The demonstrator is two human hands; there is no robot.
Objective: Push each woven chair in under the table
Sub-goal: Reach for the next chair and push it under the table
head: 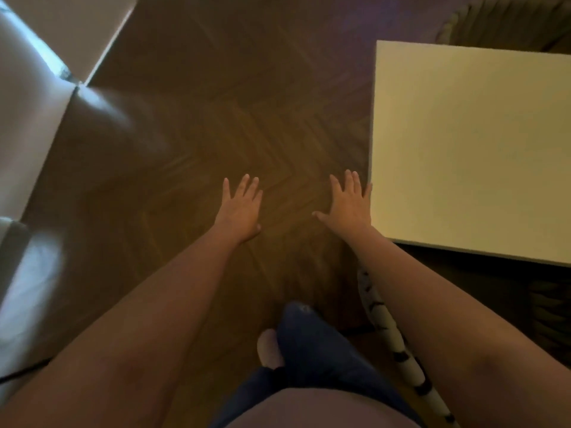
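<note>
A white square table (pixel 469 149) fills the right side of the head view. One woven chair (pixel 506 23) shows as a ribbed edge beyond the table's far side at the top right. Another dark woven piece (pixel 550 307) sits low at the right edge, below the table's near side. My left hand (pixel 241 208) hangs flat over the floor with fingers spread, holding nothing. My right hand (pixel 349 202) is also flat and spread, its little finger at the table's left edge.
Dark herringbone wooden floor (pixel 247 118) lies ahead. A pale wall and doorway (pixel 37 88) run along the left. A white pole with black marks (pixel 392 335) slants beside my right arm. My leg in dark trousers (pixel 312 344) and a foot show below.
</note>
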